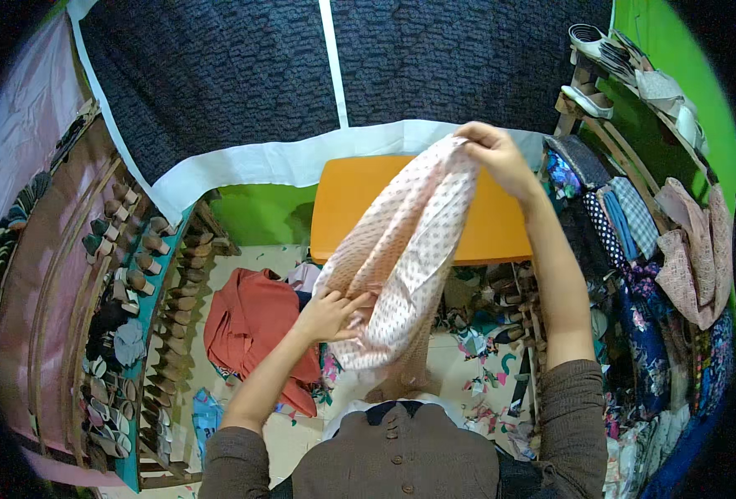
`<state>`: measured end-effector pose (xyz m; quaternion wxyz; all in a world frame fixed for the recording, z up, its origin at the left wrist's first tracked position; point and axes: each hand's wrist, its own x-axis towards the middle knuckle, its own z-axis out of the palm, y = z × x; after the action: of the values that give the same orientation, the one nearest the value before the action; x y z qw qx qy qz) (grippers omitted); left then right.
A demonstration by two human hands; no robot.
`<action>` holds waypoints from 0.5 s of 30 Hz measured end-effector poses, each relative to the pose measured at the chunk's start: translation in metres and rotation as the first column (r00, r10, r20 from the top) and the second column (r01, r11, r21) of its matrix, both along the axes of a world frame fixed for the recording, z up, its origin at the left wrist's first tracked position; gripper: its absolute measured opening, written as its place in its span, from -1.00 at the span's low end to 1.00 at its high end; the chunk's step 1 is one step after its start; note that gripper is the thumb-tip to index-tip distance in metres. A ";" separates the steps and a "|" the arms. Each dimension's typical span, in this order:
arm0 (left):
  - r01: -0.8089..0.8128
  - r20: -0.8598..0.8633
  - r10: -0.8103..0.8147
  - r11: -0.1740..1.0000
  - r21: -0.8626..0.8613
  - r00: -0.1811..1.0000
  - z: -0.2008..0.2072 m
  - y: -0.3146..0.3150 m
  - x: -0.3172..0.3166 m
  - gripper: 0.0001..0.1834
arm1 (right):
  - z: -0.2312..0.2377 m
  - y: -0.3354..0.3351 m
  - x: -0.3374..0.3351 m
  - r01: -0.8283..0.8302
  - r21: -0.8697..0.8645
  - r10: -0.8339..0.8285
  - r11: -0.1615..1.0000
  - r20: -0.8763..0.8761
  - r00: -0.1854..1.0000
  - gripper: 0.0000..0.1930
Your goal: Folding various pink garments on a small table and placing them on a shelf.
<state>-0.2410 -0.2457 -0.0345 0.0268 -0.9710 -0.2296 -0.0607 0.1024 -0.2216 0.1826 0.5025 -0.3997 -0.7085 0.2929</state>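
A pale pink cloth with small dark marks (pixel 428 241) is stretched slantwise in front of me, folded lengthwise, its lower part bunched. My right hand (pixel 494 156) is raised at the upper end and pinches the cloth's top corner between thumb and fingers. Lower down, my left hand (pixel 332 318) is closed on the fabric's near left part, with some fingertips lost among the folds. Behind the cloth stands an orange tabletop (pixel 501 224), partly covered by it.
Shoe racks (pixel 147 358) with several shoes line the left. A rust-red cloth (pixel 251 320) lies in a heap on the floor among fabric scraps (pixel 484 341). Folded fabrics (pixel 626 224) and a hanging pink lace cloth (pixel 692 258) fill the right. Dark curtains (pixel 218 75) hang behind.
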 end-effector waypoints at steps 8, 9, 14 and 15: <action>-0.050 -0.083 0.060 0.993 0.107 0.995 0.033 0.043 -0.059 -0.76 | -0.047 -0.015 0.093 0.439 -0.147 -0.444 0.886 0.000 0.896 -0.78; -0.116 0.012 0.115 0.989 0.096 0.993 0.059 0.048 -0.061 -0.75 | -0.055 -0.022 0.098 0.481 -0.033 -0.482 0.876 -0.034 0.875 -0.75; -0.202 0.261 0.167 0.973 0.114 0.951 0.123 0.058 -0.079 -0.72 | -0.078 -0.053 0.114 0.501 -0.228 -0.476 0.835 0.160 0.865 -0.62; -0.150 0.165 0.129 0.981 0.125 0.978 0.131 0.056 -0.075 -0.70 | -0.082 -0.059 0.112 0.500 -0.183 -0.461 0.847 0.216 0.860 -0.68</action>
<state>-0.3162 -0.1895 0.0960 0.0794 -0.9406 -0.2940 -0.1500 0.2140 -0.2807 0.1007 0.4496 -0.6434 -0.5850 0.2043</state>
